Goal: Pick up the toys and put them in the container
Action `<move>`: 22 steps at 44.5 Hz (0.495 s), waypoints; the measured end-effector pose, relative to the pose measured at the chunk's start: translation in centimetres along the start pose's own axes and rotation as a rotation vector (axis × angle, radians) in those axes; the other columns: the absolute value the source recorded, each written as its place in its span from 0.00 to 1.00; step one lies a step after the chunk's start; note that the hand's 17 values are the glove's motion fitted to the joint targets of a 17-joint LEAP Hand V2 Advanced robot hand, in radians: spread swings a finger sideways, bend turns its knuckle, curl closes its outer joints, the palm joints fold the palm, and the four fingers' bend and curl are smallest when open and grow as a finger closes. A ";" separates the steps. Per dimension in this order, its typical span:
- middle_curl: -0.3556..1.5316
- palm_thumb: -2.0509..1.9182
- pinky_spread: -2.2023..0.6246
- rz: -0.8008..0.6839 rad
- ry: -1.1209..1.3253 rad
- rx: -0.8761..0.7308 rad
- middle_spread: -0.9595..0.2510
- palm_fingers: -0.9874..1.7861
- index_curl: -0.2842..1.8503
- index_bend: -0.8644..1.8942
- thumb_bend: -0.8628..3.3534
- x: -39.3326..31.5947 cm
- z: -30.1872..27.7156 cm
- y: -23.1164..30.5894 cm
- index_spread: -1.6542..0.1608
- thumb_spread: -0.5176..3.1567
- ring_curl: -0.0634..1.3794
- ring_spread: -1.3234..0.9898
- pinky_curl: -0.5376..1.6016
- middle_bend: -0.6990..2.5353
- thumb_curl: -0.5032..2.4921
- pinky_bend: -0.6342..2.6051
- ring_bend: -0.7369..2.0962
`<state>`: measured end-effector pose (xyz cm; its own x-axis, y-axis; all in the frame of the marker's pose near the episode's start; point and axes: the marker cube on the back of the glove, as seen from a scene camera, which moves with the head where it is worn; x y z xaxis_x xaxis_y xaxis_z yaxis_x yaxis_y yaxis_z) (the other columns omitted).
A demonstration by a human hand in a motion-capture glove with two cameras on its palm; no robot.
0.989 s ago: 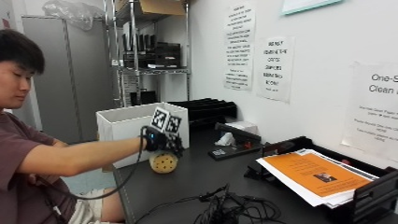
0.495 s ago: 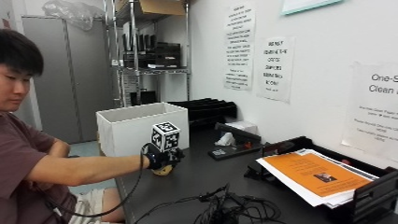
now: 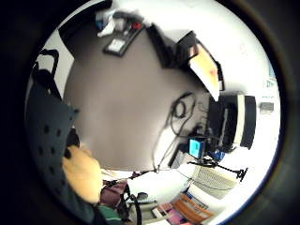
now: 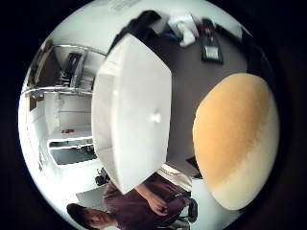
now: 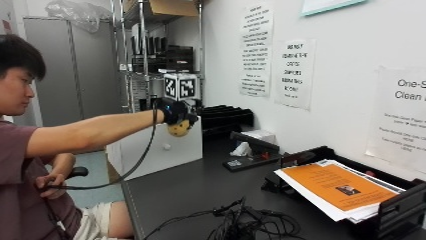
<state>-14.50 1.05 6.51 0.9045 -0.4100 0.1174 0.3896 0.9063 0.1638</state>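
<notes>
In the outside view my gloved right hand (image 5: pixel 174 112) is raised at arm's length and grips a round tan toy (image 5: pixel 179 130) with dark spots, which hangs below the palm. The toy is off the table, level with the top of the white container (image 5: pixel 166 150) and in front of its upper right part. In the thumb side palm view the tan toy (image 4: pixel 235 139) looms close to the palm, with the white container (image 4: pixel 132 110) right beside it. The little finger side view shows a piece of the toy (image 3: pixel 84 172) against the black glove (image 3: pixel 49 136). No other toys are visible.
A black paper tray with an orange sheet (image 5: pixel 336 190) stands at the right. Loose cables (image 5: pixel 246 225) lie near the table's front. A black desk tool and tissue (image 5: pixel 249 149) sit by the wall, black trays (image 5: pixel 225 117) behind. A metal shelf (image 5: pixel 143 55) stands beyond the container.
The hand came down on the toy lying on the table, gripped it, and has lifted it up to the height of the container's top.
</notes>
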 end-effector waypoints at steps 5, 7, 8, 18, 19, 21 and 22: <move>0.57 0.69 0.66 0.002 0.088 0.063 0.45 0.69 0.37 0.54 0.25 -1.9 -5.4 -0.6 0.68 0.30 0.53 0.39 0.49 0.52 0.44 0.55 0.72; 0.58 0.68 0.65 0.002 0.125 0.079 0.45 0.68 0.38 0.55 0.25 -2.6 -7.2 -0.7 0.68 0.29 0.53 0.38 0.49 0.53 0.45 0.56 0.72; 0.59 0.68 0.65 0.000 0.138 0.085 0.45 0.68 0.38 0.55 0.25 -3.0 -8.0 -0.8 0.68 0.29 0.54 0.38 0.50 0.53 0.45 0.56 0.73; 0.62 0.68 0.65 -0.098 0.152 0.107 0.45 0.65 0.44 0.57 0.24 -10.4 -11.3 -2.5 0.67 0.26 0.56 0.38 0.51 0.54 0.48 0.58 0.74; 0.63 0.68 0.65 -0.111 0.146 0.106 0.45 0.65 0.44 0.57 0.24 -11.4 -11.4 -2.7 0.67 0.25 0.56 0.38 0.52 0.54 0.48 0.58 0.74; 0.63 0.68 0.65 -0.137 0.133 0.104 0.45 0.65 0.45 0.57 0.24 -13.2 -11.3 -3.1 0.67 0.25 0.56 0.38 0.52 0.54 0.48 0.58 0.74; 0.64 0.68 0.65 -0.153 0.125 0.102 0.45 0.64 0.46 0.57 0.24 -14.3 -11.3 -3.3 0.67 0.25 0.56 0.38 0.52 0.54 0.48 0.58 0.75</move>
<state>-26.73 5.06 -6.73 0.8532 -0.5202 -0.0377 0.5099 0.8169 0.2695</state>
